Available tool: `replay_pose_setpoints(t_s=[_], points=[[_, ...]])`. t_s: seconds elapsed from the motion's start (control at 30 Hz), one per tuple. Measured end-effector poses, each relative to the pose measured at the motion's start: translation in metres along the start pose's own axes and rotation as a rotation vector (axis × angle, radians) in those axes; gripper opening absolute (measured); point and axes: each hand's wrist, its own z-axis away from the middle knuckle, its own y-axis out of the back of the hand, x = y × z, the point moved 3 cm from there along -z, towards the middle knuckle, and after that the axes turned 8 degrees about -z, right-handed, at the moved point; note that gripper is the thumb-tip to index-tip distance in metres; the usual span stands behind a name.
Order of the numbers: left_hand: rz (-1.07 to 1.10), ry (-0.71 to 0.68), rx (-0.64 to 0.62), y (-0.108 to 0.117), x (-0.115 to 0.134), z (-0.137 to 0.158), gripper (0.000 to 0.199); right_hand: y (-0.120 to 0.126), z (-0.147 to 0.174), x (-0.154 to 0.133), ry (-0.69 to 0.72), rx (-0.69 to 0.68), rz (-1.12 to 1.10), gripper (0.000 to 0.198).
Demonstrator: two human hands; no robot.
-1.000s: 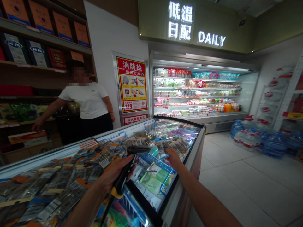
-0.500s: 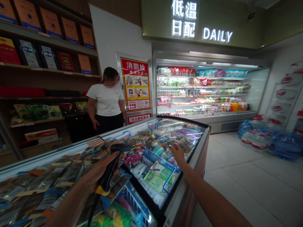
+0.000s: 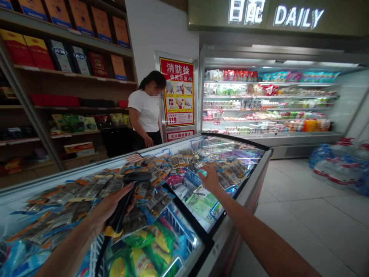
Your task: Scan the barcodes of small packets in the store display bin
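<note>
While the view has swung left since a moment ago, the left hand [image 3: 108, 209] stays clenched around a black scanner [image 3: 127, 198] over the freezer [image 3: 248, 194], and the right hand [image 3: 210, 179], fingers loose and empty, reaches onto packets [image 3: 230, 169] further along.

The scanner [image 3: 127, 200] in the lower left of the frame looks like matt black plastic with a yellow band at the base of its handle, and the packets [image 3: 86, 192] spread beside it are glossy plastic film that catches the light. The freezer [image 3: 248, 192] in the middle has a smooth, shiny glass lid in a dark plastic frame and a pale, satin body. The floor [image 3: 302, 215] at lower right is smooth, faintly glossy tile; the shelves [image 3: 72, 77] at upper left look like matt wood.
</note>
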Motion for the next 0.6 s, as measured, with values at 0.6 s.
replay_pose_setpoints(t_s=[0.6], points=[[0.008,-0.009,0.102,0.001,0.002,0.005,0.045,-0.067,0.047,-0.106,0.442,-0.731,0.024,0.078]])
